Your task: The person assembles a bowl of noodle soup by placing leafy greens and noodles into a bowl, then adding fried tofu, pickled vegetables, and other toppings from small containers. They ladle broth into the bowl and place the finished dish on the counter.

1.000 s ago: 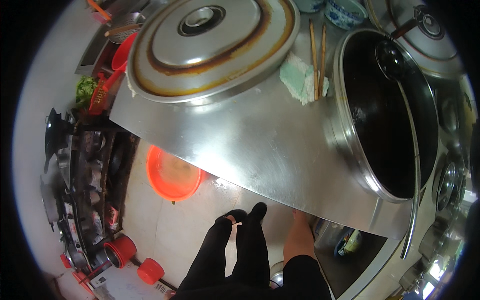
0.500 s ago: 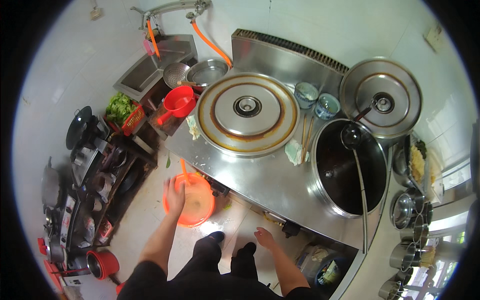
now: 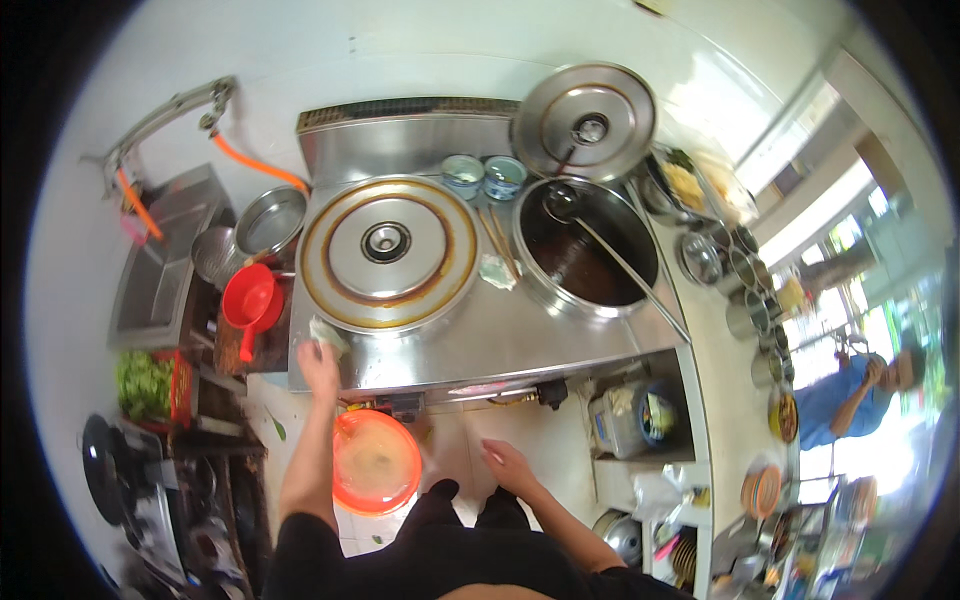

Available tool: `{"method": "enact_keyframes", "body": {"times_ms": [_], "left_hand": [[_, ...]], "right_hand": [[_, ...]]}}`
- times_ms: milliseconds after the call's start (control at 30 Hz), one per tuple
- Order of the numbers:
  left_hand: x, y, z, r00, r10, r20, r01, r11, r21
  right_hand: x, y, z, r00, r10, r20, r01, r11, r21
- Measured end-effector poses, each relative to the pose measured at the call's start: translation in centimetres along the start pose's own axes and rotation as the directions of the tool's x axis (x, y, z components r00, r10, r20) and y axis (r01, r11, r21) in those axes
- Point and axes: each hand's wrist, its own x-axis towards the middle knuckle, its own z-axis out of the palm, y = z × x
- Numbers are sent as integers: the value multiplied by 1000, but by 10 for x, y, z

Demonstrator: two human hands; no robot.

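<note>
At the left front corner of the steel stove counter, my left hand (image 3: 319, 370) has its fingers closed on the edge of a crumpled pale cloth (image 3: 330, 336). Below that arm, an orange basin (image 3: 413, 462) of cloudy water stands on the floor. My right hand (image 3: 508, 466) hangs in front of the counter, empty, with loosely bent fingers. A large round steel lid (image 3: 345, 235) with brown-stained rings covers the left burner. To its right is a deep pot (image 3: 535, 285) of dark liquid, with a long-handled ladle (image 3: 625, 262) lying across it.
A red dipper (image 3: 252, 298), a steel basin (image 3: 271, 222) and a strainer (image 3: 216, 256) sit beside the sink (image 3: 160, 290). Chopsticks (image 3: 499, 243) and a second cloth (image 3: 498, 271) lie between lid and pot. Two bowls (image 3: 504, 178) stand behind. A person in blue (image 3: 840, 405) is at far right.
My left hand has moved from above the orange basin up to the cloth at the counter's corner. The view has turned rightward, bringing the person in blue into sight.
</note>
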Motion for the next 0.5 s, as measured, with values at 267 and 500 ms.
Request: {"method": "enact_keyframes", "body": {"times_ms": [267,500], "left_hand": [[-235,109,-15,870,333,362,87,620,-780],[-179,144,16,830,-125,543,548,0,-837]], "right_hand": [[11,-140,70,972,209,107,-139,147,979],[-79,-167,18,976,-2,-218,102,889,446]]}}
